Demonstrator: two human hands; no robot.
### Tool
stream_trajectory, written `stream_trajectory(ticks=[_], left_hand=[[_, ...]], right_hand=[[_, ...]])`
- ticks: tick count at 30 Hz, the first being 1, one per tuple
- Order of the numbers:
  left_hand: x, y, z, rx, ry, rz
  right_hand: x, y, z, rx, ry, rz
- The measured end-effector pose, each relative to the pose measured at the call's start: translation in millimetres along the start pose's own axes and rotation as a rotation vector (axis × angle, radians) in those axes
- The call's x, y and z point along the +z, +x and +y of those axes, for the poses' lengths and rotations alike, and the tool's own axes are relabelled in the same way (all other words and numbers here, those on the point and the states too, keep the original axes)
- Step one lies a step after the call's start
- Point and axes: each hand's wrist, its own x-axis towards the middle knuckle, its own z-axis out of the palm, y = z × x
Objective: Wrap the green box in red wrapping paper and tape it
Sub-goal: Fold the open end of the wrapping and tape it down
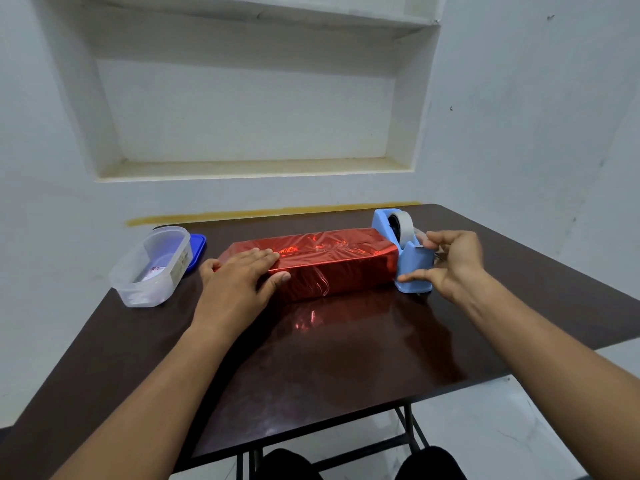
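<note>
A dark brown table (346, 358) carries everything, its glossy top bare from the parcel to the near edge. The box, fully covered in shiny red wrapping paper (332, 265), lies lengthwise across the middle. The left hand (239, 278) presses flat on the parcel's left end, fingers straight, thumb against the front face. A blue tape dispenser (408, 258) stands touching the parcel's right end. The right hand (446, 261) reaches to the dispenser's cutter end, thumb on its base, fingertips pinching near the tape; whether tape is held is unclear. Left, near the edge, sits a clear plastic container (152, 268) with a blue lid (195, 251) behind it.
</note>
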Motion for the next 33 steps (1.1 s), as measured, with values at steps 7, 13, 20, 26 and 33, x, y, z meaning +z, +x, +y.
stream_trajectory(ticks=[7,13,20,26,33], left_hand=[[-0.6,0.3,-0.2,-0.001,-0.008,-0.017],[-2.1,-0.4,0.6,-0.003,-0.002,-0.017],[-1.6,0.3,-0.1,0.002,0.005,-0.022],[-1.6,0.3,1.0,0.005,-0.002,-0.016],[-3.0,-0.8,2.4,0.004,-0.003,-0.009]], right_hand=[[-6.7,4.9,16.4,-0.078,0.029,0.014],[-6.1,-3.1,24.6,-0.138,0.04,0.079],[-9.3,-4.5,36.5,-0.205,0.094,0.074],[-9.9,-0.7,43.5,-0.229,0.133,0.105],[-11.3,-1.4,48.6,-0.217,-0.024,0.171]])
